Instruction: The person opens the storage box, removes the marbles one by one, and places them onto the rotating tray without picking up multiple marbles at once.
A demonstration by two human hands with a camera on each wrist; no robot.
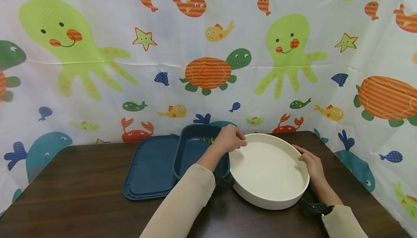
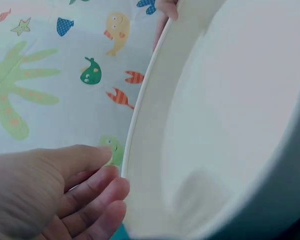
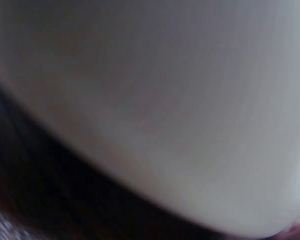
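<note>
My left hand [image 1: 228,139] is over the right edge of a dark blue rectangular box [image 1: 182,158], beside the rim of a large round cream tray [image 1: 270,169]. In the left wrist view, its thumb and forefinger pinch a small pale yellow-green piece [image 2: 110,161], mostly hidden by the fingertips; I cannot tell its kind. My right hand [image 1: 311,165] holds the tray's right rim, thumb over the edge and fingers outside. Several small, mostly green pieces [image 1: 205,140] lie in the blue box. The tray's pale side [image 3: 190,110] fills the right wrist view, blurred.
Left of the box, a flat dark blue lid [image 1: 153,167] lies on the brown wooden table [image 1: 81,180]. A white curtain [image 1: 169,49] with printed sea animals hangs behind the table and along its right side. Black bands circle both wrists.
</note>
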